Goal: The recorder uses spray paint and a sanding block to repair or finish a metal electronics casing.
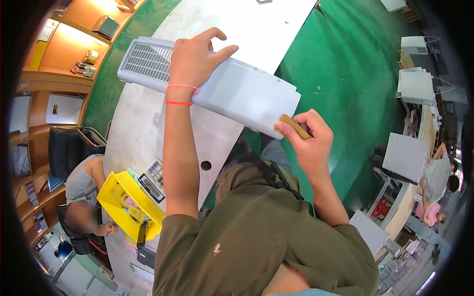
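Gripping grey panel [212,81], left hand [195,59]; right hand [308,138] presses brown block [295,126].

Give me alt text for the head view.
A person's left hand steadies a long grey plastic panel with a vented end over a white table, while the right hand presses a small tan block against the panel's near corner.

Matt grey plastic panel [232,86] — smooth
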### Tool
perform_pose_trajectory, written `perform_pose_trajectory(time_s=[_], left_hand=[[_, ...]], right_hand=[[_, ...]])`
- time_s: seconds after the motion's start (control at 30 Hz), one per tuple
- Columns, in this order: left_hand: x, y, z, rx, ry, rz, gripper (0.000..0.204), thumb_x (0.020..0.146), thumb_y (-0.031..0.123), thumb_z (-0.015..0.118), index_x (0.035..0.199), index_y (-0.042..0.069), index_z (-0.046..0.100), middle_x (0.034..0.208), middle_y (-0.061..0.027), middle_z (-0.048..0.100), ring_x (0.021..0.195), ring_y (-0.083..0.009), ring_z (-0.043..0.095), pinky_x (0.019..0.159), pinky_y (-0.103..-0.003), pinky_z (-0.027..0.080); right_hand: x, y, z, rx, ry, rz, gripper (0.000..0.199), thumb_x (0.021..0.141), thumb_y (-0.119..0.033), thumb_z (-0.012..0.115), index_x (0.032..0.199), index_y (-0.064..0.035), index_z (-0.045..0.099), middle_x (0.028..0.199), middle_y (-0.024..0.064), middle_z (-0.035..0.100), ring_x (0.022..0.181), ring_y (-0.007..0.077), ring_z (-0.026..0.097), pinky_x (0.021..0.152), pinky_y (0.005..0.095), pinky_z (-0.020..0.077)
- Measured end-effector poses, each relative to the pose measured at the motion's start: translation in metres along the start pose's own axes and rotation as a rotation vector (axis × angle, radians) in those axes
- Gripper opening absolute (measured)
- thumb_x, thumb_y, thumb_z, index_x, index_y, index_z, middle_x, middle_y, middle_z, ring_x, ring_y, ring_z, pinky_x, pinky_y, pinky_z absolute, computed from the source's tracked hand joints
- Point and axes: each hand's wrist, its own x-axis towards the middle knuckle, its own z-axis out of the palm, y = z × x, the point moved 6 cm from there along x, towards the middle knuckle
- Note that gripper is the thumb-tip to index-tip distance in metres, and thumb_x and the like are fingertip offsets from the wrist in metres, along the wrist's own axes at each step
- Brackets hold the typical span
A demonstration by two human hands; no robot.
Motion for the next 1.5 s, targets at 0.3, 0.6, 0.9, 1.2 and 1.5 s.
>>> perform_pose_trajectory(time_s=[0.3, 0.6, 0.9, 1.2, 1.5], left_hand=[[0.001, 0.0, -0.002, -0.017, -0.057, -0.058, 0.046, 0.092, 0.057, 0.084, 0.113, 0.016, 0.084, 0.075, -0.0104, 0.073, 0.075, -0.0297, 0.071, 0.091, -0.043, 0.057], [0.003, -0.002, -0.002, -0.017, 0.02, 0.025, 0.041, 0.093, 0.049, 0.087, 0.115, 0.014, 0.083, 0.063, -0.0034, 0.052, 0.059, -0.0189, 0.052, 0.06, -0.038, 0.042], [0.004, -0.002, -0.003, -0.007, -0.008, 0.006, 0.041, 0.093, 0.05, 0.087, 0.115, 0.015, 0.083, 0.063, -0.0033, 0.053, 0.06, -0.0189, 0.055, 0.06, -0.038, 0.044], [0.004, 0.0, -0.004, -0.029, -0.03, -0.015, 0.04, 0.093, 0.048, 0.087, 0.114, 0.015, 0.084, 0.064, -0.0043, 0.056, 0.06, -0.0199, 0.056, 0.061, -0.038, 0.045], [0.004, 0.0, -0.004, -0.024, -0.038, -0.024, 0.04, 0.093, 0.049, 0.087, 0.114, 0.015, 0.083, 0.064, -0.005, 0.056, 0.06, -0.0188, 0.057, 0.061, -0.037, 0.045]], right_hand=[[0.002, 0.002, 0.0, -0.024, 0.006, -0.029, 0.033, 0.085, -0.019, 0.099, 0.084, -0.0052, 0.069, 0.078, 0.0043, 0.062, 0.061, 0.0166, 0.053, 0.055, 0.035, 0.0408], [0.006, -0.002, 0.004, -0.026, 0.014, -0.08, 0.033, 0.084, -0.019, 0.1, 0.085, -0.0052, 0.07, 0.078, 0.004, 0.064, 0.062, 0.0169, 0.056, 0.056, 0.0344, 0.0432], [0.012, -0.007, 0.015, 0.018, 0.019, -0.07, 0.03, 0.085, -0.017, 0.099, 0.084, -0.0048, 0.071, 0.079, 0.0047, 0.066, 0.062, 0.0179, 0.058, 0.056, 0.0345, 0.0439], [0.02, -0.019, 0.017, -0.012, 0.047, -0.157, 0.031, 0.084, -0.016, 0.099, 0.083, -0.0045, 0.07, 0.078, 0.0047, 0.066, 0.063, 0.0167, 0.059, 0.056, 0.0347, 0.045], [0.019, -0.015, 0.018, -0.031, 0.021, -0.131, 0.031, 0.085, -0.016, 0.099, 0.085, -0.0045, 0.07, 0.076, 0.0045, 0.063, 0.063, 0.0166, 0.057, 0.057, 0.0341, 0.045]])
